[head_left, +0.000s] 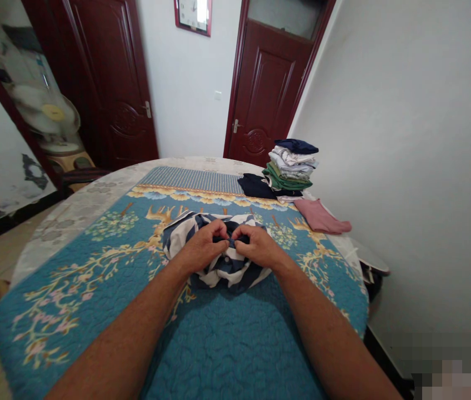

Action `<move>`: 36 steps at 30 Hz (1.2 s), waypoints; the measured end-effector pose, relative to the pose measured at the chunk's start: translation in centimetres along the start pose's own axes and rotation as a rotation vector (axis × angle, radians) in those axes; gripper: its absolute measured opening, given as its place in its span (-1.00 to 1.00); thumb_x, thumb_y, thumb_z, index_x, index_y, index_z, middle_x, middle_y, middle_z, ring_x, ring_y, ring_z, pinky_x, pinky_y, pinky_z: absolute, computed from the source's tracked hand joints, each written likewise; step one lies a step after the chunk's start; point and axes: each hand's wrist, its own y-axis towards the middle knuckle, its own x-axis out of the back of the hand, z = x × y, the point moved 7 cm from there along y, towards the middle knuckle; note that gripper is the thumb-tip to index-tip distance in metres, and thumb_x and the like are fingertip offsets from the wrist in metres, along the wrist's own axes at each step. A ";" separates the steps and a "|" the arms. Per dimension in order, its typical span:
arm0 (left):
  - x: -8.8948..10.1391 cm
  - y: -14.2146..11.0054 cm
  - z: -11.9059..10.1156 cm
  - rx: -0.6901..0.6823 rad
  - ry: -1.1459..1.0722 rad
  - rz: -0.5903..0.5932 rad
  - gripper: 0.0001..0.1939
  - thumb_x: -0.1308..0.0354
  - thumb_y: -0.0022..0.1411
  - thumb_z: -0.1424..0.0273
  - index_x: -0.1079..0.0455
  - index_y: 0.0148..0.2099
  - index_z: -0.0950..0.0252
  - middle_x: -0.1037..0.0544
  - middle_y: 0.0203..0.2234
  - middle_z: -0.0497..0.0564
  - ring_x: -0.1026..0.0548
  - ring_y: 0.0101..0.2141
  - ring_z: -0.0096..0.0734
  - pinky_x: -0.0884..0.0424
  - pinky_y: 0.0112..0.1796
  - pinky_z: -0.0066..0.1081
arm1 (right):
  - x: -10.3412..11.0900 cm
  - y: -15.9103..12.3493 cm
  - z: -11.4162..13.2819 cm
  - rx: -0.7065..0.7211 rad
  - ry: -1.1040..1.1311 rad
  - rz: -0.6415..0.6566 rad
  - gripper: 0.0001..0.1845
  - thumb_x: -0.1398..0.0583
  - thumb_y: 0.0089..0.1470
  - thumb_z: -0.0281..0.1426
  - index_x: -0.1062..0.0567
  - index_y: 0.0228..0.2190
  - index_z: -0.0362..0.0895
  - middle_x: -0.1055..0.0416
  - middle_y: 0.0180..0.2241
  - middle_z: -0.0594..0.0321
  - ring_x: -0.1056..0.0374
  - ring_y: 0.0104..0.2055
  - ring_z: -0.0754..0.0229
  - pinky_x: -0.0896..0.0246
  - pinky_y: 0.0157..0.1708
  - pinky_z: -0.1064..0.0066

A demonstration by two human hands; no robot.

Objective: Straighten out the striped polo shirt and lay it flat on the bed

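Note:
A blue-and-white striped shirt [227,270] lies bunched up on the blue quilted cloth [235,344], straight in front of me. It has small buttons down its front. My left hand [208,241] pinches the fabric near the buttons, thumb and forefinger closed. Opposite it, my right hand [256,243] pinches the other side of the same spot, its fingertips almost meeting the left ones. Dark cloth shows between the thumbs and fingers. The exact bit under the fingertips is partly hidden.
A stack of folded clothes [291,166] stands at the table's far right, beside a dark folded garment [257,186]. A pink garment [322,216] lies near the right edge. A white wall [419,166] rises close on the right. A fan [48,111] stands far left.

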 end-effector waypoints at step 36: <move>-0.1 -0.4 -1.1 -0.103 0.116 0.039 -0.75 -0.22 0.22 0.43 -0.34 -0.05 0.16 -0.63 -0.15 -0.02 -0.57 -0.11 -0.27 -0.39 -0.03 -0.28 | 1.7 -0.3 -0.4 0.003 0.090 -0.027 -0.83 -0.22 0.13 -0.41 -0.61 -0.24 -0.08 -0.57 -0.27 0.32 -0.44 -0.23 0.20 -0.26 -0.18 0.42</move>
